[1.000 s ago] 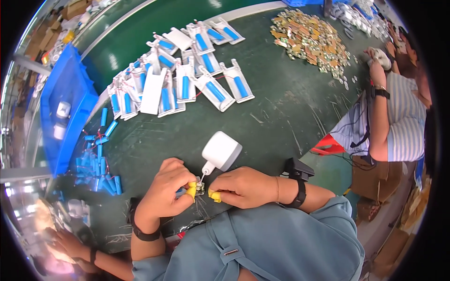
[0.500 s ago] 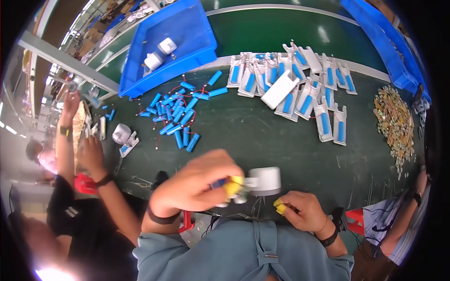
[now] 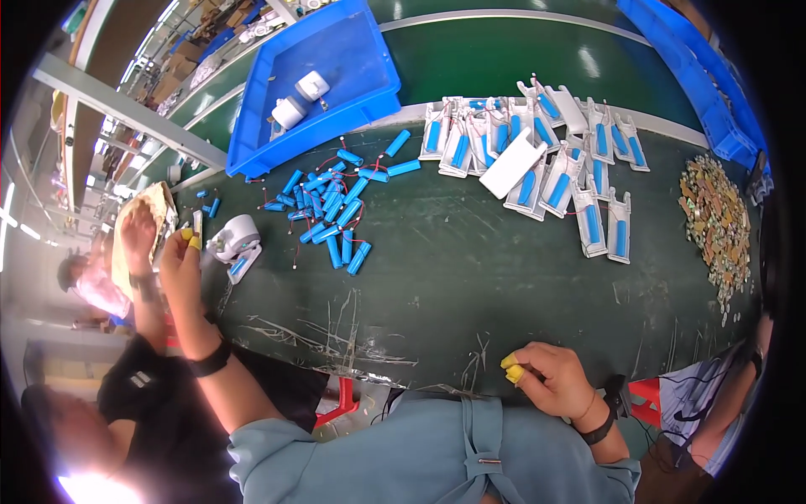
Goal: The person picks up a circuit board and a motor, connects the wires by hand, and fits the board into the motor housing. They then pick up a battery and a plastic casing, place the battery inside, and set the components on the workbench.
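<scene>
My left hand (image 3: 182, 265) is stretched far to the left, yellow finger covers on its thumb and fingertip. Those tips stand slightly apart, and I see nothing between them. Beside it is a narrow white strip (image 3: 198, 223). Just right of it on the table sits a rounded white device (image 3: 233, 236), with a white casing holding a blue cell (image 3: 239, 265) against it. Near the front edge, my right hand (image 3: 550, 380) hovers with its yellow-covered thumb and finger closed together, nothing visible in them.
Loose blue wired cells (image 3: 327, 202) lie in a heap before a blue tray (image 3: 327, 113) with two white parts. Several white casings with blue cells (image 3: 554, 191) are spread right of them. Small metallic pieces (image 3: 718, 223) are piled far right. A co-worker's hand (image 3: 138, 239) is close to mine.
My left hand has swung from the middle far to the left, and the white device it held is out of it. The co-worker's raised arm has come down. My right hand stays put.
</scene>
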`<act>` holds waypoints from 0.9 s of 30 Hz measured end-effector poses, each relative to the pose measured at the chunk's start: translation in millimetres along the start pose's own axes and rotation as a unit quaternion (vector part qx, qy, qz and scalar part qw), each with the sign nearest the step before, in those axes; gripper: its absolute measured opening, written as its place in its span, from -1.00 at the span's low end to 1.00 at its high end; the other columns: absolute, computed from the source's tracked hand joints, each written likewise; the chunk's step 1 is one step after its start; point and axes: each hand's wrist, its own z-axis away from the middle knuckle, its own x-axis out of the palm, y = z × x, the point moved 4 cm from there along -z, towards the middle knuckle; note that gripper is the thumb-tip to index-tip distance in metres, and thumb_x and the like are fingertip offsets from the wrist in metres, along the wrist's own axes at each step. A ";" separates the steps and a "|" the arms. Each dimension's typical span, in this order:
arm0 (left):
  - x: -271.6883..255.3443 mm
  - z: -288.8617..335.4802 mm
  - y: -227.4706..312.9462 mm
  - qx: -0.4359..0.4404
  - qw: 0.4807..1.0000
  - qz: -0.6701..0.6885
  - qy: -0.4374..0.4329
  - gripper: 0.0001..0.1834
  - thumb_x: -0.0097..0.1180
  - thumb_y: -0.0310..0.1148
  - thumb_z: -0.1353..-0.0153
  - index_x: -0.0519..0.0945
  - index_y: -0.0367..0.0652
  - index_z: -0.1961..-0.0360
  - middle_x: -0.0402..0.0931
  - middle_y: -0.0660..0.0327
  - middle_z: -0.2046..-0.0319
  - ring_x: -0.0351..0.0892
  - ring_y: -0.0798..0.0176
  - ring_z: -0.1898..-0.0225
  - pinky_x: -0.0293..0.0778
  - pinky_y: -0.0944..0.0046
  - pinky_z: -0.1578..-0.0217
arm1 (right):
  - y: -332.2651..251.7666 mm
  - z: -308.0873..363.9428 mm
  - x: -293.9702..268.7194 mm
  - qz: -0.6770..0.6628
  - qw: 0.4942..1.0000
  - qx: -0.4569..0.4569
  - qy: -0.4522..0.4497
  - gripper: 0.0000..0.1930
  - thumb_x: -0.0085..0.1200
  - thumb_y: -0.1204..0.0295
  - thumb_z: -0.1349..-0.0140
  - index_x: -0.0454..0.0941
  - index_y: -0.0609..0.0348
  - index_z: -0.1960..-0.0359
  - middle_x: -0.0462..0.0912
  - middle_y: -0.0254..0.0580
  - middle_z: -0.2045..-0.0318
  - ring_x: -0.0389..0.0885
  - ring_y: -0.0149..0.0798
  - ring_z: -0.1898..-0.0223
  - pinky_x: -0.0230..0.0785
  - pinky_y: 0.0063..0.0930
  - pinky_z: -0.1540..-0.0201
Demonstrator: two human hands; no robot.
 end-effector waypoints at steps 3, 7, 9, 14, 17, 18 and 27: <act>22.7 3.4 -10.3 0.027 0.999 -0.045 0.001 -0.77 0.06 -0.55 -0.28 0.56 -0.35 0.05 0.57 0.29 0.25 0.50 0.44 0.21 0.40 0.49 0.15 | -1.5 0.0 -3.8 0.007 1.000 0.001 -0.003 -0.82 0.14 0.60 -0.12 0.60 0.20 0.21 0.57 -0.21 0.46 0.57 -0.23 0.50 0.37 -0.44 0.45; 77.1 36.8 42.6 0.070 0.996 0.000 -0.062 -0.78 0.05 -0.56 -0.28 0.57 -0.35 0.06 0.58 0.28 0.24 0.51 0.43 0.18 0.40 0.43 0.09 | 0.8 -0.3 -4.0 0.007 1.000 -0.025 0.002 -0.81 0.12 0.57 -0.15 0.59 0.17 0.18 0.59 -0.22 0.43 0.59 -0.17 0.44 0.43 -0.37 0.40; 104.5 62.2 85.7 0.092 0.986 0.003 -0.141 -0.76 0.05 -0.59 -0.22 0.57 -0.34 0.07 0.58 0.24 0.23 0.50 0.40 0.14 0.40 0.40 0.08 | 3.7 -3.3 -4.3 0.012 0.999 -0.029 0.009 -0.81 0.11 0.55 -0.18 0.59 0.16 0.15 0.60 -0.22 0.41 0.60 -0.16 0.43 0.44 -0.35 0.38; 173.1 133.6 176.7 0.327 0.885 0.025 -0.331 -0.73 0.16 -0.60 -0.05 0.57 -0.25 0.17 0.60 0.07 0.14 0.55 0.00 0.06 0.39 0.12 -0.04 | 6.4 3.6 -1.3 0.003 0.999 -0.039 0.024 -0.82 0.10 0.49 -0.26 0.57 0.12 0.11 0.62 -0.23 0.34 0.63 -0.13 0.39 0.47 -0.33 0.35; 203.5 167.8 221.2 0.435 0.788 0.053 -0.432 -0.59 0.19 -0.56 -0.04 0.50 -0.19 0.02 0.56 0.08 0.06 0.50 -0.02 -0.03 0.31 0.06 -0.13 | 5.7 5.6 1.4 -0.008 1.000 -0.011 -0.004 -0.82 0.07 0.45 -0.26 0.56 0.13 0.12 0.65 -0.19 0.24 0.65 -0.05 0.24 0.51 -0.25 0.23; 213.6 177.7 231.6 0.450 0.765 0.071 -0.456 -0.56 0.18 -0.55 -0.04 0.49 -0.20 -0.02 0.54 0.07 0.03 0.48 -0.04 -0.04 0.31 0.06 -0.13 | 4.8 5.9 1.4 0.000 1.000 -0.007 -0.001 -0.82 0.07 0.45 -0.26 0.56 0.13 0.12 0.65 -0.19 0.24 0.65 -0.05 0.24 0.51 -0.25 0.23; 306.1 219.7 282.3 0.490 0.747 0.076 -0.443 -0.38 0.17 -0.49 -0.05 0.37 -0.30 -0.20 0.39 0.05 -0.13 0.43 -0.05 -0.10 0.33 0.04 -0.12 | 6.7 7.1 3.6 0.011 0.998 -0.065 0.022 -0.79 0.08 0.51 -0.25 0.56 0.17 0.08 0.63 -0.15 0.29 0.64 -0.08 0.35 0.49 -0.29 0.30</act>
